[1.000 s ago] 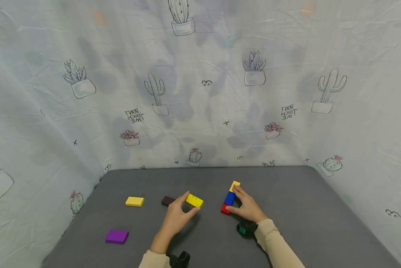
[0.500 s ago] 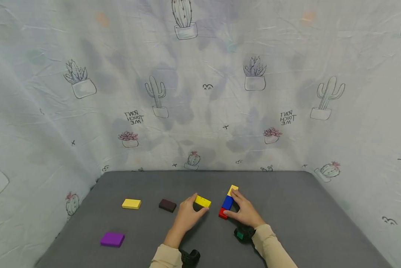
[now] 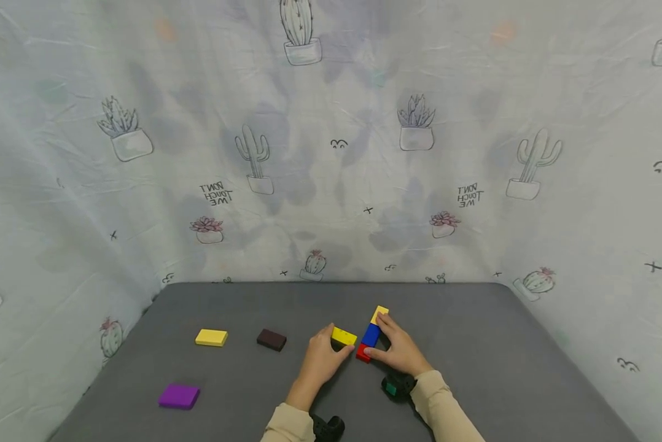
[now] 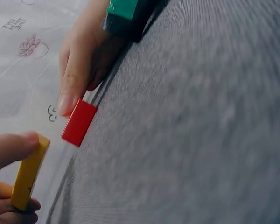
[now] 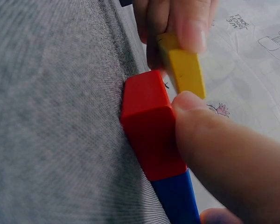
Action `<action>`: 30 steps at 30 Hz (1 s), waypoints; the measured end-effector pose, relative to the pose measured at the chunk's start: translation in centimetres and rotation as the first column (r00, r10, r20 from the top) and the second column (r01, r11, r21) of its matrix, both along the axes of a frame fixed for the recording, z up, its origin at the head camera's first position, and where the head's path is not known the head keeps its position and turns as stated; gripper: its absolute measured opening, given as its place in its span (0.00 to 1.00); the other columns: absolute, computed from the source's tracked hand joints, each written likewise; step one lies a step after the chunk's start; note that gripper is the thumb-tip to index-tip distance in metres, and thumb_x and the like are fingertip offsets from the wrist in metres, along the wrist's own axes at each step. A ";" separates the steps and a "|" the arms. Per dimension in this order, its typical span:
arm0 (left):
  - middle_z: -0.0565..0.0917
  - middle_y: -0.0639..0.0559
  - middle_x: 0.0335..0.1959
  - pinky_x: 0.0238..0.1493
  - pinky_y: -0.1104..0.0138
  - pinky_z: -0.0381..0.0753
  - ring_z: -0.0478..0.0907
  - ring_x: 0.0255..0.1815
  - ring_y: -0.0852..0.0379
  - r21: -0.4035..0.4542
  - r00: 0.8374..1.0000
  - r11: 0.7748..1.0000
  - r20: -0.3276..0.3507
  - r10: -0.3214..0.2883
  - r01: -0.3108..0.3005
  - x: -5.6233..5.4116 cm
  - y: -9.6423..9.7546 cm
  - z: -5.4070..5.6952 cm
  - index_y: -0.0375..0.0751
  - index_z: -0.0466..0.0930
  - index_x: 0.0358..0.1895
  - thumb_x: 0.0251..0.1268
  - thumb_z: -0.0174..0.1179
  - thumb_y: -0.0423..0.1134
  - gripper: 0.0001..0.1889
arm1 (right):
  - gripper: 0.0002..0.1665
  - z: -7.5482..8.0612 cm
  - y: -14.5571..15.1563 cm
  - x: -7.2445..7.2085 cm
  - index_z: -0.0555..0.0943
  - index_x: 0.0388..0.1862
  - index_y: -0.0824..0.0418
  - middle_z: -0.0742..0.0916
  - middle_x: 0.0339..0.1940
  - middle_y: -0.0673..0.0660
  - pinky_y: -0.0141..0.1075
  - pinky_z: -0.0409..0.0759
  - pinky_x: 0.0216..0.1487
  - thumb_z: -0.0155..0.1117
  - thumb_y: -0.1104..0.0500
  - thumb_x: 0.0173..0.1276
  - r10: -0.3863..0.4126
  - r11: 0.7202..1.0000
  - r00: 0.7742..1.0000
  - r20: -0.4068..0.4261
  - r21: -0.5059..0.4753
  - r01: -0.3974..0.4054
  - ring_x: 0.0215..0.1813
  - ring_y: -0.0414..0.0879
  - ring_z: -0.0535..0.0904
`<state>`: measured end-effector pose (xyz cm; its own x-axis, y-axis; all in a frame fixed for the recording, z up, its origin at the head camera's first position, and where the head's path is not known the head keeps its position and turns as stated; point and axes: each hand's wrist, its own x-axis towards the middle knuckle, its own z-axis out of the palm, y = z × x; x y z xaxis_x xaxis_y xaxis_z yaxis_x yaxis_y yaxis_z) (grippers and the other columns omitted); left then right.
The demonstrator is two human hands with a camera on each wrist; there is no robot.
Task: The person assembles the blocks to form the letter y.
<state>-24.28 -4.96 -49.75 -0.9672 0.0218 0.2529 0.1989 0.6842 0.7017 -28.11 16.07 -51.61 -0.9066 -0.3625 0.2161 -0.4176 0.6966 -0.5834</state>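
Observation:
A bright yellow block [image 3: 344, 337] is pinched between the thumb and fingers of my left hand [image 3: 320, 361], just left of a row of blocks. That row runs end to end at a slant: a red block [image 3: 362, 353] nearest me, a blue block [image 3: 371, 336] in the middle and a yellow block [image 3: 380, 314] farthest. My right hand [image 3: 401, 352] grips the row from its right side, thumb at the red block and fingers at the far yellow one. In the right wrist view, the held yellow block [image 5: 189, 72] stands apart from the red block [image 5: 151, 123].
To the left on the grey table [image 3: 242, 393] lie a pale yellow block [image 3: 212, 337], a dark brown block [image 3: 271, 339] and a purple block [image 3: 179, 396]. A white curtain with cactus drawings [image 3: 309, 215] hangs behind the table's far edge.
My left hand has carried the bright yellow block rightward, away from the brown block and closer to the row. My right hand keeps its hold on the row.

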 end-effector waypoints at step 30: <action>0.72 0.30 0.62 0.64 0.42 0.65 0.67 0.66 0.34 -0.124 0.999 0.992 -0.004 -0.034 0.034 0.1 1.0 -1.2 0.24 0.67 0.63 0.56 0.67 0.48 0.37 | 0.53 0.0 0.1 -0.2 0.61 0.72 0.66 0.62 0.75 0.63 0.58 0.62 0.68 0.68 0.38 0.57 0.002 1.000 1.000 0.010 -0.015 -0.001 0.75 0.61 0.56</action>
<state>-24.15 -3.95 -50.90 -0.9639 0.0863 0.2517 0.2274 0.7588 0.6104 -28.32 16.13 -51.58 -0.9081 -0.3606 0.2131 -0.4130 0.6868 -0.5981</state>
